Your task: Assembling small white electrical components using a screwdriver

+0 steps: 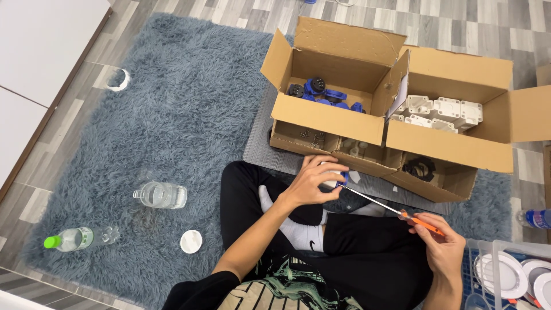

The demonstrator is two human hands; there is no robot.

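My left hand (313,181) grips a small white part with a blue piece (334,179) above my crossed legs. My right hand (442,241) holds an orange-handled screwdriver (422,223); its long metal shaft (370,201) runs up and left, and the tip meets the part in my left hand. In front of me stand open cardboard boxes: one (327,117) holds blue and black parts (318,92), another (453,146) holds white housings (439,112).
I sit on a shaggy grey-blue rug (172,115). A clear jar (162,195), a white lid (191,241) and a green-capped bottle (72,238) lie at left. A blue basket with round white discs (505,272) is at lower right, a bottle (536,218) beside it.
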